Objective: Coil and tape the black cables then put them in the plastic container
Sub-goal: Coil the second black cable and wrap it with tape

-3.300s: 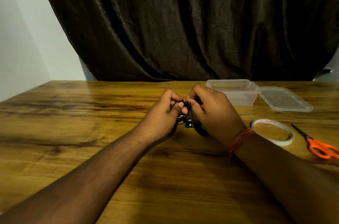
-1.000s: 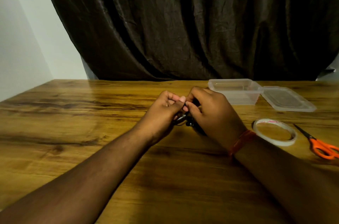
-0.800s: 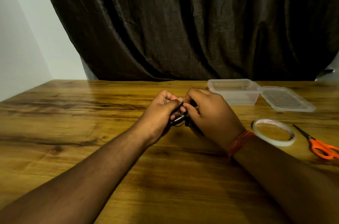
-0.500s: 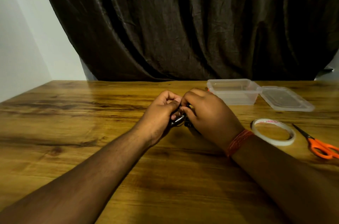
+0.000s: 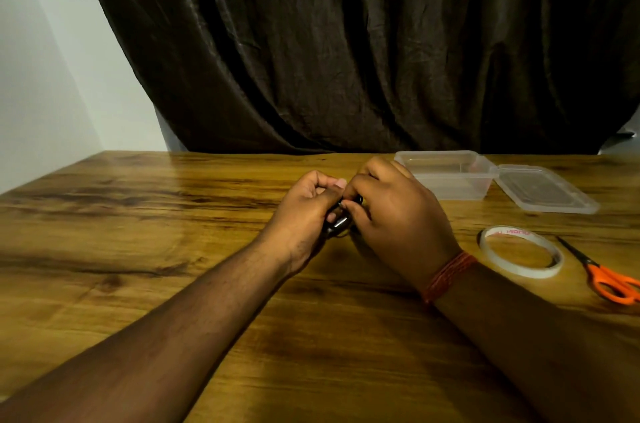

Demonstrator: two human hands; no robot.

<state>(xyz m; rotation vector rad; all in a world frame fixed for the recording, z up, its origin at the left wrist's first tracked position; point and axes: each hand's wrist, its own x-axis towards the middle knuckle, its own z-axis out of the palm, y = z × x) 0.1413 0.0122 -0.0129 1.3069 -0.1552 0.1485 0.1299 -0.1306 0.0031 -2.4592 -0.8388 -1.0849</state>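
A small black cable bundle (image 5: 337, 223) is held just above the middle of the wooden table (image 5: 138, 249), mostly hidden between my two hands. My left hand (image 5: 304, 211) grips it from the left with curled fingers. My right hand (image 5: 394, 215) pinches it from the right, thumb and fingertips meeting my left thumb. Behind my right hand stands the clear plastic container (image 5: 446, 175), open, with nothing visible inside. A roll of clear tape (image 5: 519, 251) lies flat to the right of my right wrist.
The container's clear lid (image 5: 543, 189) lies flat right of the container. Orange-handled scissors (image 5: 602, 275) lie at the right edge, beside the tape. A dark curtain (image 5: 346, 42) hangs behind the table's far edge. A white wall is at the left.
Both hands have stayed together on the cable, shifting slightly left and away from me. My right fingers have worked round the bundle. Tape, scissors and container have not moved.
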